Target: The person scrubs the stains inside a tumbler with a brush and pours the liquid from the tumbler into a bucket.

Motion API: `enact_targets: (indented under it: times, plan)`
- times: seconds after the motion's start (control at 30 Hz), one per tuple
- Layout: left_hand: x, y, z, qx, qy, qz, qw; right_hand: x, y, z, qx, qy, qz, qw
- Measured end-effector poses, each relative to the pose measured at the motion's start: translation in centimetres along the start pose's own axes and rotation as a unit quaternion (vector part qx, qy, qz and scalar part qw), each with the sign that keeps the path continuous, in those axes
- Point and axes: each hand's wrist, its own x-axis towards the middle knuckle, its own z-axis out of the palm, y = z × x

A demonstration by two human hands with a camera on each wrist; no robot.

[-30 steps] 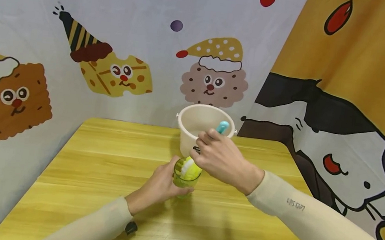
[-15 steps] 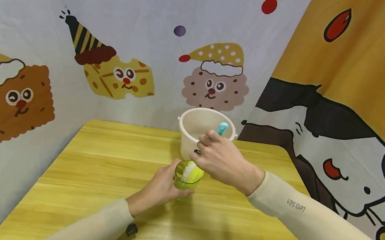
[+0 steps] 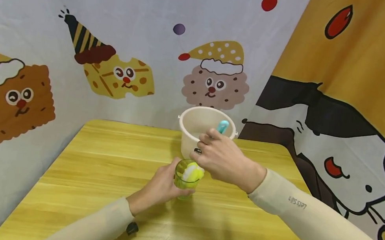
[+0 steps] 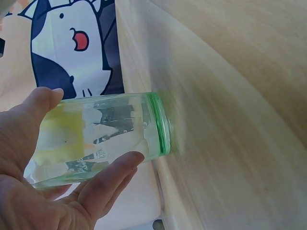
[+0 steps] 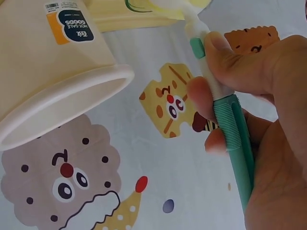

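Note:
My left hand [image 3: 162,184] grips a clear green drinking glass [image 4: 120,127] around its side, thumb on one side and fingers on the other. The glass is upright, its base at or just above the table. My right hand [image 3: 227,160] holds a cup brush by its ribbed teal handle [image 5: 232,129], whose rounded end sticks up past my fingers. The yellow and white sponge head [image 3: 193,172] of the cup brush sits in the mouth of the glass. In the left wrist view, the sponge shows as a yellow patch through the wall.
A cream bucket [image 3: 187,145] with a label stands right behind the glass, close to my right hand. The yellow wood-grain table [image 3: 109,158] reaches back to a cartoon-printed cloth [image 3: 147,19]. A small black object [image 3: 132,228] shows beneath my left wrist.
The sponge head has turned slightly in the mouth of the glass, showing white and yellow differently. Both hands keep their holds; the whole view shifted slightly.

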Motion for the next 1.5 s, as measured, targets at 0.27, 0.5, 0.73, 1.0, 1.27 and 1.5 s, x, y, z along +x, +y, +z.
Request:
enact_targets:
  times: [0.27, 0.5, 0.73, 1.0, 1.27, 1.5]
  plan:
    - [0.1, -0.1, -0.1, 0.001, 0.006, 0.003, 1.0000, -0.2, 0.4, 0.6, 0.031, 0.013, 0.000, 0.999]
    - [0.3, -0.4, 0.2, -0.001, 0.006, -0.001, 1.0000, -0.6, 0.7, 1.2, 0.042, 0.030, -0.010, 0.999]
    - [0.3, -0.2, 0.3, -0.003, 0.011, -0.004, 0.9999, -0.7, 0.8, 1.4, 0.034, 0.060, -0.022, 0.997]
    - [0.2, -0.2, 0.4, 0.001, 0.005, -0.010, 0.9999, -1.3, 0.6, 2.1, 0.043, 0.091, -0.026, 0.995]
    - [0.0, -0.1, 0.4, -0.001, 0.002, -0.008, 1.0000, -1.6, 0.2, 2.4, 0.030, 0.096, -0.026, 0.995]
    - [0.1, -0.1, 0.3, -0.001, 0.005, -0.001, 1.0000, -1.7, 0.0, 2.3, 0.041, 0.101, -0.017, 0.994]
